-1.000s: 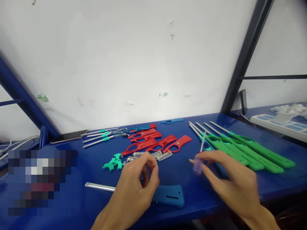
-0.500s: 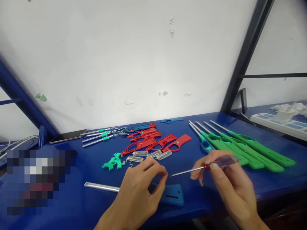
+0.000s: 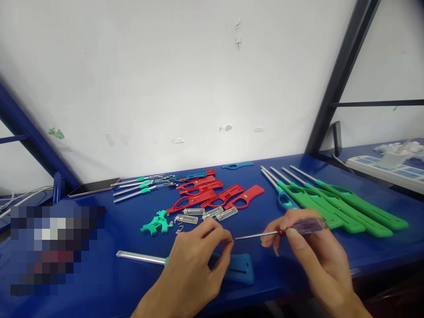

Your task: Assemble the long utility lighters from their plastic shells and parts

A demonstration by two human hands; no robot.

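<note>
My left hand (image 3: 198, 260) pinches a tiny screw-like piece (image 3: 232, 240) between thumb and forefinger; most of it is hidden. My right hand (image 3: 314, 251) is closed around the purple handle of a screwdriver (image 3: 258, 235), whose tip points left and meets that pinch. Beneath my left hand lies a blue lighter (image 3: 241, 268) with a long metal tube, partly covered by the hand. Green triggers (image 3: 155, 223) and clear fuel tanks (image 3: 187, 219) are on the table beyond my left hand.
Red handle shells (image 3: 195, 201) and metal tubes with wires (image 3: 132, 194) lie farther back. Several green lighters (image 3: 357, 212) are at the right. A tablet-like device (image 3: 94, 187) is at the back left, a power strip (image 3: 380, 172) at the right. A blurred patch covers the left front.
My right hand has shifted slightly left, and the screwdriver tip has closed the small gap to my left fingertips. My left hand keeps its pinch, almost still.
</note>
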